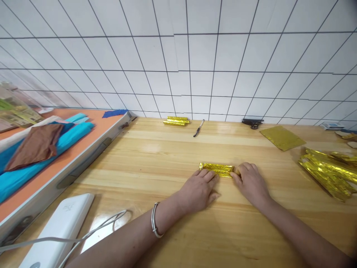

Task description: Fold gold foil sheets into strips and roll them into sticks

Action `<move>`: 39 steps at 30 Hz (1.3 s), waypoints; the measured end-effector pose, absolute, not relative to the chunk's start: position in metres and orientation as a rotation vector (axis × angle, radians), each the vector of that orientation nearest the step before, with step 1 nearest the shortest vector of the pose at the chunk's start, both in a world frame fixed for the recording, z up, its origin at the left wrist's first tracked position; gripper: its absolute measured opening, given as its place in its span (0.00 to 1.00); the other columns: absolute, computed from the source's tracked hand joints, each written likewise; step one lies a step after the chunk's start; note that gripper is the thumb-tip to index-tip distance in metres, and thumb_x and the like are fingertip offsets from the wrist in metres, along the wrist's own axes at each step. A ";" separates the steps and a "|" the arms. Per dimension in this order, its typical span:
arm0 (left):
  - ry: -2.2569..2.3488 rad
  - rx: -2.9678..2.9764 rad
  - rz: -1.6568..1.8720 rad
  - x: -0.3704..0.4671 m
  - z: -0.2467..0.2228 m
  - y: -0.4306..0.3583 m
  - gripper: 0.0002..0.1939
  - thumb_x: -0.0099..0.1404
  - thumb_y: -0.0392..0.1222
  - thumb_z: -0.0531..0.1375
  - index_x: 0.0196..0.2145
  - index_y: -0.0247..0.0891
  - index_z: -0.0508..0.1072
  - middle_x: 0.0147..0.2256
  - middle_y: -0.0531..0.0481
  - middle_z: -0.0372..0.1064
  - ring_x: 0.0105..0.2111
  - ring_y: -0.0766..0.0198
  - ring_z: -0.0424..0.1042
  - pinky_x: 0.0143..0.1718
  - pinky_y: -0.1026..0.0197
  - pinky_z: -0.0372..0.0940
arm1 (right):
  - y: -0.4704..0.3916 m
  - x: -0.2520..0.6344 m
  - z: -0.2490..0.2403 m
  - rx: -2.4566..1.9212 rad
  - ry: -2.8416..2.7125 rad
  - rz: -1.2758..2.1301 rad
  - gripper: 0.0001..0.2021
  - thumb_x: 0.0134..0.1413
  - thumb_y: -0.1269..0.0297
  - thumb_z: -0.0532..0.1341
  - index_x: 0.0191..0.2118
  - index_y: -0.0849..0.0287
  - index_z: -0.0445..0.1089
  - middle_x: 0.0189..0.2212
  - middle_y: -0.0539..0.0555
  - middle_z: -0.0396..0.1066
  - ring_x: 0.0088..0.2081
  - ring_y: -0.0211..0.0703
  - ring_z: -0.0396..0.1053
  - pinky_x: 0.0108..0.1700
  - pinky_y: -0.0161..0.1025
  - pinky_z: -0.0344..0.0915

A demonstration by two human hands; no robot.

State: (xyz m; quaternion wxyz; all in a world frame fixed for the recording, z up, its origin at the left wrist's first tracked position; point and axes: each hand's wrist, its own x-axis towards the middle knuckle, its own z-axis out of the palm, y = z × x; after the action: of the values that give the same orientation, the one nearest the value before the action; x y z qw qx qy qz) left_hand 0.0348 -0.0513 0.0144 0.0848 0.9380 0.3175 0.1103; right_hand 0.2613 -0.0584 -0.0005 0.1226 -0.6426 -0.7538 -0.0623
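Observation:
A narrow, folded strip of shiny gold foil (220,168) lies on the wooden table in front of me. My left hand (199,188) rests at its left part, fingertips on the lower edge and thumb stretched out apart on the wood. At the right end of the strip, my right hand (250,182) pinches the foil's corner between thumb and curled fingers. A silver bangle (156,220) circles my left wrist.
Gold rolls (176,121), a pen (199,128), a black object (252,123) and a flat gold sheet (282,137) lie along the back. Crumpled gold foil (329,173) is at right. At left are folded cloths (33,147), a white device (58,230) and cables (97,229).

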 end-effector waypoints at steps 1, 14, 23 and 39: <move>0.938 2.792 0.340 0.034 0.013 -0.051 0.27 0.65 0.53 0.50 0.57 0.35 0.59 0.50 0.43 0.61 0.50 0.54 0.60 0.54 0.51 0.55 | -0.061 0.263 -0.001 -1.860 -2.160 -0.145 0.08 0.56 0.60 0.55 0.31 0.59 0.64 0.33 0.56 0.65 0.39 0.48 0.60 0.41 0.42 0.60; 0.899 2.800 0.377 0.030 0.011 -0.052 0.27 0.66 0.53 0.47 0.59 0.37 0.57 0.56 0.44 0.56 0.55 0.53 0.56 0.57 0.51 0.51 | -0.072 0.269 -0.005 -1.575 -2.184 0.015 0.11 0.58 0.65 0.53 0.45 0.56 0.67 0.39 0.56 0.69 0.42 0.47 0.64 0.44 0.44 0.61; 0.916 2.804 0.355 0.032 0.011 -0.053 0.26 0.66 0.52 0.48 0.59 0.39 0.57 0.56 0.45 0.57 0.55 0.55 0.56 0.57 0.52 0.51 | -0.080 0.264 -0.002 -1.646 -2.332 -0.182 0.10 0.58 0.69 0.53 0.40 0.57 0.70 0.36 0.55 0.70 0.39 0.46 0.62 0.42 0.43 0.58; 0.763 2.781 0.406 0.022 0.005 -0.048 0.27 0.65 0.51 0.51 0.58 0.35 0.59 0.56 0.43 0.59 0.58 0.55 0.55 0.59 0.51 0.50 | -0.102 0.224 -0.012 -1.468 -2.584 -0.294 0.24 0.60 0.61 0.51 0.58 0.68 0.58 0.58 0.62 0.58 0.58 0.49 0.56 0.58 0.46 0.54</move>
State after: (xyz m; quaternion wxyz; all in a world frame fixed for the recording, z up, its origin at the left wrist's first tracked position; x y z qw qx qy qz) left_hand 0.0218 -0.0478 0.0050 0.1145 0.9487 0.2603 0.1385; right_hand 0.2243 -0.1024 -0.0118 0.0773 -0.4902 -0.8626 -0.0981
